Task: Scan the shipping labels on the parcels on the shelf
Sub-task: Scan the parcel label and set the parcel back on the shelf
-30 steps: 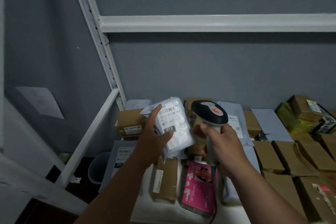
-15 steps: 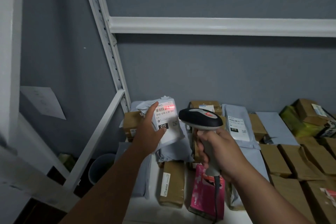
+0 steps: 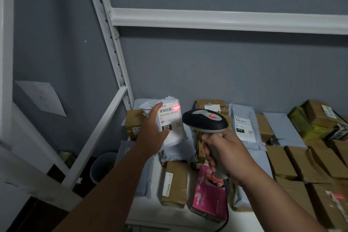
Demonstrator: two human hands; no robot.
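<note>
My left hand (image 3: pixel 153 133) grips a white parcel (image 3: pixel 170 124) upright while my right hand (image 3: pixel 224 154) clutches the scanner (image 3: pixel 205 121), its red line crossing the label's (image 3: pixel 169 117) barcode.

parcel storeroom, metal shelf (image 3: pixel 226 19), labelled pkgs (image 3: pixel 243 128)

Both bare forearms reach forward and up from the lower edge of the view. The left hand (image 3: pixel 153 133) has its thumb raised and fingers wrapped behind a parcel (image 3: pixel 170 124), while the right hand (image 3: pixel 226 154) makes a closed grip around a scanner (image 3: pixel 206 121) handle, knuckles leftward.
</note>
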